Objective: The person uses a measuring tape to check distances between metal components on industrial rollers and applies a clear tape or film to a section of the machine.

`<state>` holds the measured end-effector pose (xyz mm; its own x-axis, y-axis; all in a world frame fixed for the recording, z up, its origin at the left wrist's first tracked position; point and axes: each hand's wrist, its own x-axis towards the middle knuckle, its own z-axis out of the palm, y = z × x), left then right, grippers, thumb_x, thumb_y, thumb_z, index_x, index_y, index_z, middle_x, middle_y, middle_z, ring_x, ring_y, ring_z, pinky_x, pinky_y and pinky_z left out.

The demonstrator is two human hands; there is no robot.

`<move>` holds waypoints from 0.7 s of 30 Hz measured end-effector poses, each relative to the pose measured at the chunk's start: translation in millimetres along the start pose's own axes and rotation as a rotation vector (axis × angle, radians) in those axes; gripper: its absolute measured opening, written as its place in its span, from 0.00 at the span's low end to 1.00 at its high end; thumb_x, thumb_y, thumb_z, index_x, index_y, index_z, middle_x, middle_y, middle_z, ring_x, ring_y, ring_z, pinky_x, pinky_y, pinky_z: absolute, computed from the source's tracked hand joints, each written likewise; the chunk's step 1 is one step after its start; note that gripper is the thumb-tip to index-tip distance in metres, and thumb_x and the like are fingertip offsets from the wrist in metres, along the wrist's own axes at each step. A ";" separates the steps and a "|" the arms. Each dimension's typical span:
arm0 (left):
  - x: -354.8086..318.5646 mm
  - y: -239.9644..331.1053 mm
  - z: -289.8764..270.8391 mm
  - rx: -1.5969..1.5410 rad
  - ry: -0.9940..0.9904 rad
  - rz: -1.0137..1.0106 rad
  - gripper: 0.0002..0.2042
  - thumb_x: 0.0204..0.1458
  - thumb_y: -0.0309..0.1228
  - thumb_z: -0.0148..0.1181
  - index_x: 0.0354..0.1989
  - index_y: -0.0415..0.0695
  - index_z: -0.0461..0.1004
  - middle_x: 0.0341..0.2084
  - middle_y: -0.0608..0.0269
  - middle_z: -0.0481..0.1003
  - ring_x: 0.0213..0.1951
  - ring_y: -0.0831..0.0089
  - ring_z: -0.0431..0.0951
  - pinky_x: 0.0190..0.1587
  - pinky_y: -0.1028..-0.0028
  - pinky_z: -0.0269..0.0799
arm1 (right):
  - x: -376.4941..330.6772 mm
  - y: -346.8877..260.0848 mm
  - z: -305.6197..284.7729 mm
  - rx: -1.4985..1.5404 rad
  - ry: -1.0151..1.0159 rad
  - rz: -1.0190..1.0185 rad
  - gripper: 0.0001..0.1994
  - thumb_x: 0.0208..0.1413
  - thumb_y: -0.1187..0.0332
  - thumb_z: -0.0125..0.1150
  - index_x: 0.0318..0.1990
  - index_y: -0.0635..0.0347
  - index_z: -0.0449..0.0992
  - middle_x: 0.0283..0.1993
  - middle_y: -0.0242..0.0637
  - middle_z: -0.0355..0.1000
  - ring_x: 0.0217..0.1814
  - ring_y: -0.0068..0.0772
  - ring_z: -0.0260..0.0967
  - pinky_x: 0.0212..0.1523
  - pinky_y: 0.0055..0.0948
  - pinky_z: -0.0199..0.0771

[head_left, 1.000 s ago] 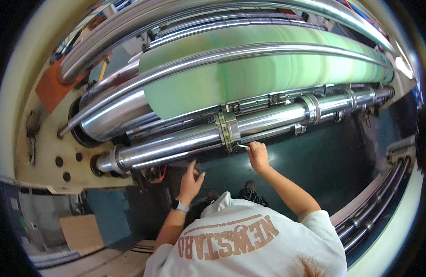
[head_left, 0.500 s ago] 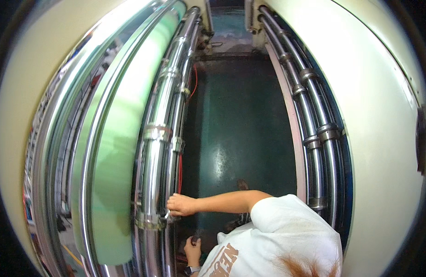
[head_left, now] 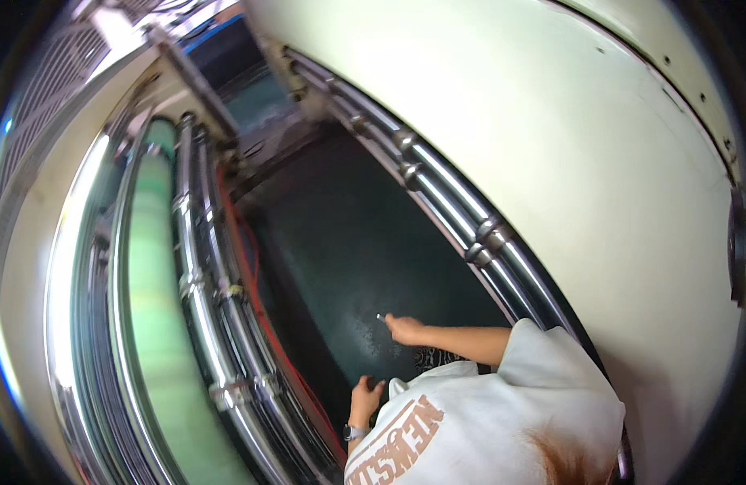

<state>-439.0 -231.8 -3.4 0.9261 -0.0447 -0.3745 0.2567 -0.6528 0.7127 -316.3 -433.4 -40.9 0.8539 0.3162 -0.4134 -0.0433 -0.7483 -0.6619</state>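
Note:
My right hand (head_left: 405, 330) is closed in a pinch over the dark floor, arm stretched out to the left. A short, shiny metal piece (head_left: 380, 318) sticks out from its fingertips; its exact kind is too small to make out. Lower and nearer my body, my left hand (head_left: 365, 398), with a watch on the wrist, has its fingers curled toward the thumb. What it holds, if anything, is lost in the dark. Neither hand touches the chrome rollers (head_left: 201, 311) on the left, which carry metal collars (head_left: 231, 396).
A wide pale green roller (head_left: 159, 283) stands farther left, its surface smeared. Along the right run two more rollers with collars (head_left: 492, 234), beside a large cream panel (head_left: 631, 242). A red hose (head_left: 264, 311) lies beside the left rollers on the dark green floor (head_left: 324, 218).
My right hand has left the collar on the left roller and moved right, over the floor, with the metal piece in it. The view has swung, tilting the rollers.

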 end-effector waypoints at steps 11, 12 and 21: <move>238.0 139.5 28.7 0.443 -0.802 0.709 0.06 0.40 0.27 0.57 0.26 0.39 0.70 0.22 0.49 0.74 0.27 0.53 0.75 0.29 0.64 0.69 | -147.3 64.0 -79.3 0.677 1.082 0.087 0.07 0.56 0.69 0.48 0.36 0.64 0.68 0.33 0.43 0.72 0.36 0.39 0.72 0.36 0.32 0.70; 243.0 152.1 40.2 0.507 -0.837 0.820 0.06 0.40 0.27 0.57 0.26 0.39 0.70 0.22 0.49 0.74 0.27 0.52 0.75 0.28 0.63 0.69 | -170.9 64.5 -74.7 0.765 1.203 0.068 0.07 0.57 0.69 0.48 0.37 0.64 0.69 0.34 0.42 0.73 0.37 0.35 0.73 0.38 0.29 0.71; 245.8 169.0 69.4 0.762 -1.175 1.155 0.11 0.46 0.34 0.56 0.27 0.37 0.72 0.21 0.45 0.73 0.29 0.49 0.74 0.26 0.62 0.68 | -306.4 50.8 -20.6 1.201 2.465 0.226 0.10 0.56 0.71 0.48 0.43 0.65 0.64 0.36 0.47 0.72 0.37 0.44 0.73 0.38 0.37 0.77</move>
<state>-187.1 -405.6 -16.1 -0.2153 -0.9074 -0.3610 -0.7841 -0.0597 0.6177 -569.5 -580.3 65.0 -0.3696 -0.9216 -0.1181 0.4292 -0.0566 -0.9014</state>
